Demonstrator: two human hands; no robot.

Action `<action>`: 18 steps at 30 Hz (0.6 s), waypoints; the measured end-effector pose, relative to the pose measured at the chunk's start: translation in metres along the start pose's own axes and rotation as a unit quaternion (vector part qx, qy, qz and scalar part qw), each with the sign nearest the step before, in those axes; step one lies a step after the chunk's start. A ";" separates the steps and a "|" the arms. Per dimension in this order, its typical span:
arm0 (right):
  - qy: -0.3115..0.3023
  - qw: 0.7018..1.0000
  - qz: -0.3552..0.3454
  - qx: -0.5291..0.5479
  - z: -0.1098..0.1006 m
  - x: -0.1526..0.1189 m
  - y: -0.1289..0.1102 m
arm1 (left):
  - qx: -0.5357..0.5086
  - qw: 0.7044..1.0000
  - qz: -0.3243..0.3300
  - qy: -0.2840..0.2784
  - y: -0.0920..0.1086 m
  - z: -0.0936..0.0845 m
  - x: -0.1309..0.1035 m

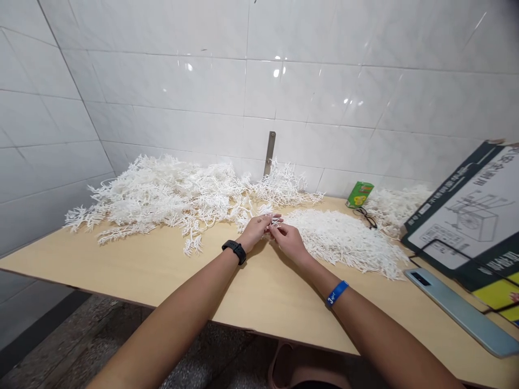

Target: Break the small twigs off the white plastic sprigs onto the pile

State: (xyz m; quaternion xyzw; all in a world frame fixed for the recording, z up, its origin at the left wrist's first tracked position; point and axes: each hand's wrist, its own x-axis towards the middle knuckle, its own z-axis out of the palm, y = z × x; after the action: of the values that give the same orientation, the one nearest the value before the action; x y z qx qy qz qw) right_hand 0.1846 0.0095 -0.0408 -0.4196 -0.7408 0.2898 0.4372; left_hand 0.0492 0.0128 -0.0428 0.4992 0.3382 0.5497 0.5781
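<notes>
My left hand (256, 228), with a black band at the wrist, is closed on a small white branching plastic sprig (275, 220). My right hand (288, 241), a blue wristband further up the arm, meets it there and pinches the same sprig. Fingers cover most of the piece. A big loose heap of white branching plastic strands (162, 189) spreads behind and to the left of my hands. Close on the right lies a flatter pile of small white sprigs (344, 237).
A metal bracket (270, 152) stands against the tiled wall. At the right are a green box (359, 194), a black cord (367, 217), another white heap (399, 204), a large printed carton (466, 216) and a light-blue phone (462, 310). The wooden table (170, 275) has its front edge below my forearms.
</notes>
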 end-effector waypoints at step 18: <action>0.044 0.995 -0.026 -0.085 -0.013 0.001 -0.004 | -0.007 0.999 0.008 0.050 0.010 -0.006 0.002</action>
State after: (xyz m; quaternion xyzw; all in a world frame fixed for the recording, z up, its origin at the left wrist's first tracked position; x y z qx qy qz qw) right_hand 0.1944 0.0089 -0.0316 -0.4482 -0.7534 0.1953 0.4397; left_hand 0.0407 0.0146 -0.0351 0.4697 0.3588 0.5807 0.5598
